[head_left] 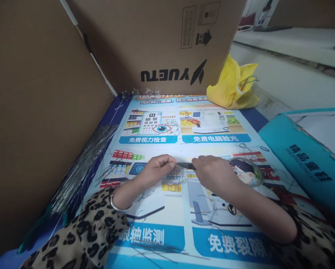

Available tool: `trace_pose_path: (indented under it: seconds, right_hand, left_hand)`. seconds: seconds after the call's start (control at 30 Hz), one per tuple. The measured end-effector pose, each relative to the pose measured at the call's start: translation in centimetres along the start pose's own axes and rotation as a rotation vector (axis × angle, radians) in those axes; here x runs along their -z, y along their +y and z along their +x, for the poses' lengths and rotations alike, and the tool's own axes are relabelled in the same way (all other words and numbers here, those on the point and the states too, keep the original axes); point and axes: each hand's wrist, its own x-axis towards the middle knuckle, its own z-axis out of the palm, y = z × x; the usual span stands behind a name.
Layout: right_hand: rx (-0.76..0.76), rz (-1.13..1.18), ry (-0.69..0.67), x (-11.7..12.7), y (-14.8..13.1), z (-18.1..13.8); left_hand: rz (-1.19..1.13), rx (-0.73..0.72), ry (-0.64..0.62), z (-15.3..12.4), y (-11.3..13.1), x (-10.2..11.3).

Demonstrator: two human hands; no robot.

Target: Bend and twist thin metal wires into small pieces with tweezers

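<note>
My right hand [212, 172] is closed around dark pliers [186, 165], their narrow jaws pointing left toward my other hand. My left hand [159, 166] is pinched at the tips of the jaws, on a thin wire piece largely hidden by the fingers. Just under the pliers, a small clear and silvery wire piece [174, 177] shows, too blurred to tell whether it hangs from my fingers or lies on the printed sheet [184, 205]. A coil of wire [258, 179] rests beside my right wrist.
Long straight wires [80, 168] lie bundled at the left. Cardboard [167, 45] stands upright behind and at the left. A yellow bag [231, 87] sits at the back right, a teal box [304, 145] nearer. Small wire pieces [145, 93] gather along the back, with wire scraps scattered over the sheet.
</note>
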Motion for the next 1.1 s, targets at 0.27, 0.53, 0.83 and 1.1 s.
trace_pose_path:
  seconds: [0.27,0.53,0.83,1.1]
  right_hand:
    - [-0.050,0.170,-0.201,0.3,0.2,0.3]
    - [-0.026,0.220,-0.165,0.0,0.7,0.2]
    - [0.059,0.056,0.067,0.1,1.1,0.0]
    - [0.075,-0.004,0.122,0.4,0.7,-0.4]
  left_hand:
    - [0.033,-0.029,-0.006,0.1,0.0,0.0]
    - [0.028,-0.045,0.000,0.1,-0.2,0.1]
    - [0.062,-0.061,0.004,0.0,-0.1,0.0]
    - [0.267,-0.206,0.025,0.1,-0.1,0.2]
